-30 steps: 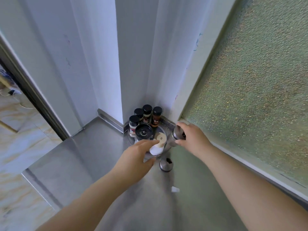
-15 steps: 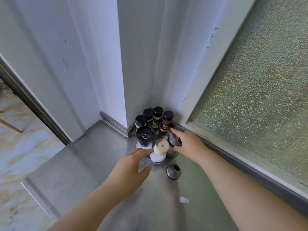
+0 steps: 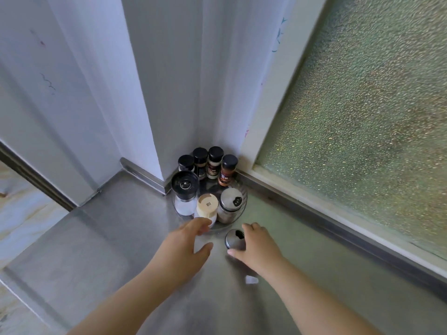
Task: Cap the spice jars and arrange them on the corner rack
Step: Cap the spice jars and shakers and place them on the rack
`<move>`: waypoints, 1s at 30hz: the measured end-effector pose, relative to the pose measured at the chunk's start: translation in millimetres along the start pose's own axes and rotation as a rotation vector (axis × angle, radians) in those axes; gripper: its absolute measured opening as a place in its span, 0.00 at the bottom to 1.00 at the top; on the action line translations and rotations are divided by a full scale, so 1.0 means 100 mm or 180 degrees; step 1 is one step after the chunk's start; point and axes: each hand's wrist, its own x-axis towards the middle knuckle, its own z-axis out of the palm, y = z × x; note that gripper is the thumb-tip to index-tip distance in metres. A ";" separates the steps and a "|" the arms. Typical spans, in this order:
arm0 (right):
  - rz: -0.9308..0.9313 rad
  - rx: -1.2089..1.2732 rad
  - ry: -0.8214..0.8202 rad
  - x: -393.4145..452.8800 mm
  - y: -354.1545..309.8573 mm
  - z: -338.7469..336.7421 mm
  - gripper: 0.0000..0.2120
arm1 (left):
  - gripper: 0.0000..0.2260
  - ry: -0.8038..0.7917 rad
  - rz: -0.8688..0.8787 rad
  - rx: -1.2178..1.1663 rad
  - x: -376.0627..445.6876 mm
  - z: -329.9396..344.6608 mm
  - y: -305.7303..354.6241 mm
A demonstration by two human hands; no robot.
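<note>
Start at the left of the rack: the black-topped grinder stands upright at its left front, with four black-capped jars lined up behind it against the wall corner. Leave those alone; they look capped and placed.

Next, your left hand hovers just short of the cream-capped jar, fingers loosely spread and thumb out, holding nothing. Whether the fingertips touch the jar, you cannot tell from here. Keep that hand low by the rack rim so it can steady the tray if it turns or slides on the steel counter.

To the right of the cream-capped jar stands the steel-topped shaker, upright and touching or nearly touching its neighbour. It fills the front right of the rack, so space looks tight.

Further right, off the rack on the counter, sits the second steel shaker. Your right hand curls around it from the right, thumb below and fingers above, closing but seemingly not yet gripping. Take it by the body rather than the perforated top, in case that cap is loose. Press the cap down first, then lift it clear over the rim and set it into the open gap behind the front row.
</note>
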 end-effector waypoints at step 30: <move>0.1088 0.1109 0.1247 -3.10 2.38 -0.19 0.28 | 0.26 -0.2133 0.1122 0.0054 -0.88 2.62 1.91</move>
